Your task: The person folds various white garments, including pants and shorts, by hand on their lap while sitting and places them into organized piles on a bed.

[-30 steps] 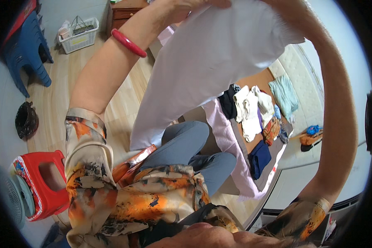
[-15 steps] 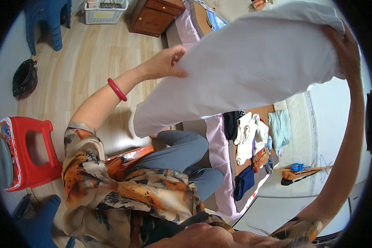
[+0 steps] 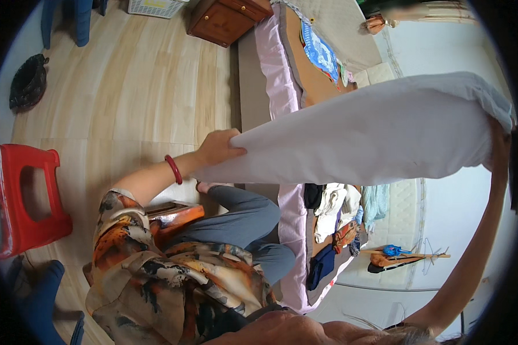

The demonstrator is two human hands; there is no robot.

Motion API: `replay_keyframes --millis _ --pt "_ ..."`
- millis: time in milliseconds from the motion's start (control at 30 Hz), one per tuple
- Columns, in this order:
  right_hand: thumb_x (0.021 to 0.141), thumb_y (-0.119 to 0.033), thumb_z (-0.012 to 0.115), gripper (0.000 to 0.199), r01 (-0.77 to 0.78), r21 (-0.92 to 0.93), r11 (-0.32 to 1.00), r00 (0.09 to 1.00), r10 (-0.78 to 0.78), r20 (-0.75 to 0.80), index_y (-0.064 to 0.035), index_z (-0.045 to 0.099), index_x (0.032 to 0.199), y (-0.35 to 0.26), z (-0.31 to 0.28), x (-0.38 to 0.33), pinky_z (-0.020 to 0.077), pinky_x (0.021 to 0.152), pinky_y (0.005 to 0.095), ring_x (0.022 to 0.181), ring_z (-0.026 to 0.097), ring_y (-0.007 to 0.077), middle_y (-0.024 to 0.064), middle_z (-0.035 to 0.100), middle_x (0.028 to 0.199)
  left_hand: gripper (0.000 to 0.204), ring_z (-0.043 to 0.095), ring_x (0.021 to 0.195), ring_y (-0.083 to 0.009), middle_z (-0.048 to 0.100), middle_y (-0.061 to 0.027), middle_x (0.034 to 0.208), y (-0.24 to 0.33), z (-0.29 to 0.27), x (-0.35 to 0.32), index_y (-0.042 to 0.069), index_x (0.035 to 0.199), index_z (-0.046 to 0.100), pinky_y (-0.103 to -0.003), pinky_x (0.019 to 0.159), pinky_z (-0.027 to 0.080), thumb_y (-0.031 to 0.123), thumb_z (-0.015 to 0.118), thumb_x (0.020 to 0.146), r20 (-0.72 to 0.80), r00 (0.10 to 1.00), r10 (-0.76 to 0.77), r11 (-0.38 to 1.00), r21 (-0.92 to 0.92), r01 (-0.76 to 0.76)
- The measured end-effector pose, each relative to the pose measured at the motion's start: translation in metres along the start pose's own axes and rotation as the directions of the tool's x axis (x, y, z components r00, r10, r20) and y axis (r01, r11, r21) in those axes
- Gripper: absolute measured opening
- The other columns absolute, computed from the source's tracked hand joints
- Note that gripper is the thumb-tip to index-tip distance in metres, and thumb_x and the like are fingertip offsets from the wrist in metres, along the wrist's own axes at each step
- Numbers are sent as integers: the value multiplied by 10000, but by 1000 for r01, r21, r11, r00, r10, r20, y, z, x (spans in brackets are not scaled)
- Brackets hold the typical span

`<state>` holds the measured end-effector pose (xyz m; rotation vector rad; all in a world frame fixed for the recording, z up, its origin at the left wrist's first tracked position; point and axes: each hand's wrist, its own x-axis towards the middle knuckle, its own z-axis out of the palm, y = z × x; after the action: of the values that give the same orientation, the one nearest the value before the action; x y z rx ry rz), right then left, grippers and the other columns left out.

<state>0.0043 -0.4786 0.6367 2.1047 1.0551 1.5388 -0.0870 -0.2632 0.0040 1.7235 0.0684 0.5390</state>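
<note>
White cloth (image 3: 357,138) is stretching mid-air btwn both hands: L hand (image 3: 220,148) is pinching one end, R hand (image 3: 499,145) is touching the other, grip hidden, can't tell. Assorted clothes (image 3: 330,210) are lying on bed (image 3: 313,95) beyond.

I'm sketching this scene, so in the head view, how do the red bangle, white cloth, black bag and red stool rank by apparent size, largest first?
1. White cloth
2. Red stool
3. Black bag
4. Red bangle

Apparent sizes only; nearness may enlarge some.
</note>
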Motion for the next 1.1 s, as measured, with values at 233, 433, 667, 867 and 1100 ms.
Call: replay_keyframes --millis 233,433,667,867,1100 --pt "800 -620 545 656 -31 -125 992 999 29 -18 -137 529 1245 28 -18 -12 471 879 371 978 609 253 114 612 1117 201 596 792 -328 605 -142 831 -21 43 -36 56 913 613 -398 689 474 197 651 775 55 942 331 943 15 -333" --pt "785 -647 540 676 -83 -225 971 996 77 -36 -112 557 1197 61 -37 -29 486 827 355 925 620 249 113 628 1064 218 604 834 -312 611 -136 892 -15 66 -46 50 936 601 -391 713 488 154 654 752 170 856 488 843 161 -513" --pt "768 -680 534 708 -171 -389 905 985 150 -84 -81 590 1142 96 -65 -61 504 766 337 863 633 243 112 647 1001 270 610 785 -294 619 -105 911 -1 58 -66 56 993 569 -371 696 494 84 655 738 -6 947 322 945 53 -321" --pt "753 -707 528 741 -231 -462 856 973 203 -110 -56 618 1094 116 -84 -90 519 714 322 810 644 238 112 664 948 349 613 714 -225 564 -90 1019 1 57 -71 67 1080 534 -309 569 497 20 605 742 -50 714 698 708 200 -678" --pt "744 -723 529 767 -285 -536 795 957 263 -119 -36 636 1068 134 -100 -105 534 655 296 756 656 227 103 681 891 268 613 780 -249 563 -124 1025 14 63 -74 62 983 570 -324 630 500 36 629 723 -3 680 733 678 90 -730"
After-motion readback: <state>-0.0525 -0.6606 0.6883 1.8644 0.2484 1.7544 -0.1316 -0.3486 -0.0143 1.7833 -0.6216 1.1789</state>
